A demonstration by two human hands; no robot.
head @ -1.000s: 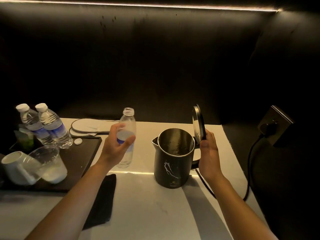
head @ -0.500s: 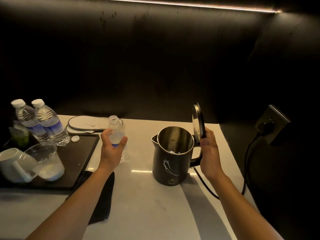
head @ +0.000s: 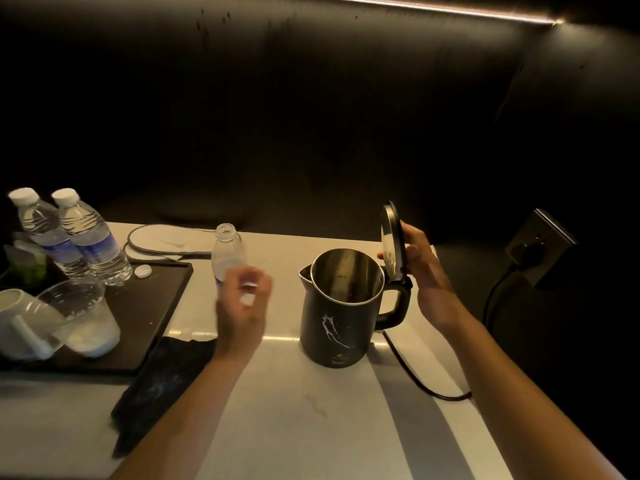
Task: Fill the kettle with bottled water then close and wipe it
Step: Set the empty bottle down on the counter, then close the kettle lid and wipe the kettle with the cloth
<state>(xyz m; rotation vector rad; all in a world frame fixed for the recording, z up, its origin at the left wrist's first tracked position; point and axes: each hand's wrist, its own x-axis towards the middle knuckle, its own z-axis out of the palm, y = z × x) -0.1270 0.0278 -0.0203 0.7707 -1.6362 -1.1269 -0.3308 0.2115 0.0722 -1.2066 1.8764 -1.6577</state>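
Kettle (head: 341, 306) position, head view: upright on the pale bench (head: 311, 427), right of centre, spout to the left and handle to the right, with a white splash mark on its dark wall. Its lid (head: 391, 244) stands raised, hinged above the handle, leaving the metal interior exposed. The right hand (head: 420, 268) sits behind the lid — fingers spread loosely against its back face, not curled tightly around anything. The left hand (head: 242, 306) is blurred, partly curled with a gap between thumb and fingers, and sits just in front of the open bottle (head: 227, 254); whether it touches the bottle cannot be determined, and a small white patch at the fingertips is too smeared to identify. The open bottle stands upright on the bench, uncapped, left of the kettle and apart from it. A dark cloth (head: 162, 382) lies on the bench under the left forearm. A black tray (head: 149, 306) at the left carries two capped water bottles (head: 79, 240), a loose white cap (head: 143, 271), a clear plastic cup (head: 83, 320) and a white mug (head: 19, 320) lying tilted. A power cord (head: 415, 375) runs from the kettle base toward a wall socket (head: 536, 244) at the right.
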